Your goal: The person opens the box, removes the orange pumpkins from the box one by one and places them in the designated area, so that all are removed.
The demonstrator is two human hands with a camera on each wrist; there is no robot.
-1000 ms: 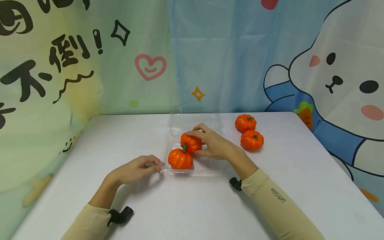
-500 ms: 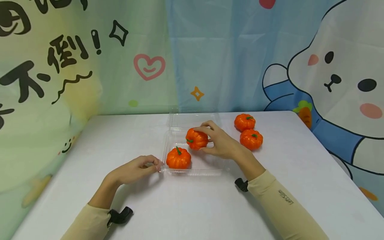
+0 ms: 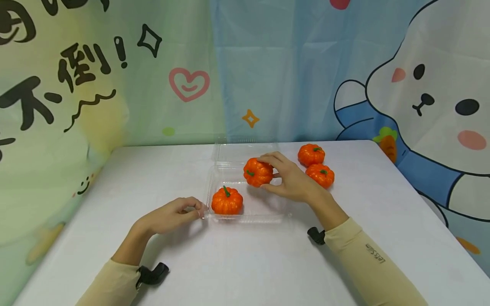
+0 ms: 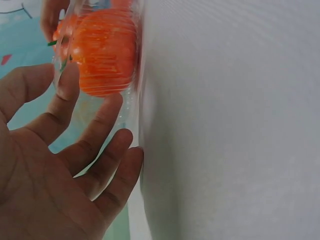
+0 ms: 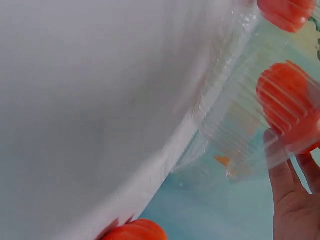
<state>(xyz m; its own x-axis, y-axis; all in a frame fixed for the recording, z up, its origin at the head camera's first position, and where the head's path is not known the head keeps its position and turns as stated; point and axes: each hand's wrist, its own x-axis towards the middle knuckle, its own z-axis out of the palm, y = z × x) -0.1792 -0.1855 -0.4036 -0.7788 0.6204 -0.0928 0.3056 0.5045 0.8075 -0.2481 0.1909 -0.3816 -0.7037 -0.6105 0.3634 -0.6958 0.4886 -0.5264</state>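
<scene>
A clear plastic clamshell box (image 3: 268, 218) sits on the white table, its lid folded back behind it. One orange toy pumpkin (image 3: 227, 201) rests in its front left part. My right hand (image 3: 292, 179) holds a second toy pumpkin (image 3: 258, 172) between thumb and fingers, over the rear of the box, its green stem turned left. In the right wrist view that held pumpkin (image 5: 287, 100) shows through the ribbed wall. At the front left corner, my left hand (image 3: 177, 216) pinches the box rim between thumb and index finger (image 4: 67, 87), the other fingers spread beside the wall.
Two more toy pumpkins, a rear one (image 3: 311, 154) and a nearer one (image 3: 320, 175), lie right of the box, close to the right forearm. The box's raised lid (image 3: 245, 154) reaches toward the table's back edge. A printed curtain (image 3: 268, 76) hangs behind.
My right hand has lifted its pumpkin away from the front one and carried it right and toward the back, turning its stem left. My left hand stays at the box corner.
</scene>
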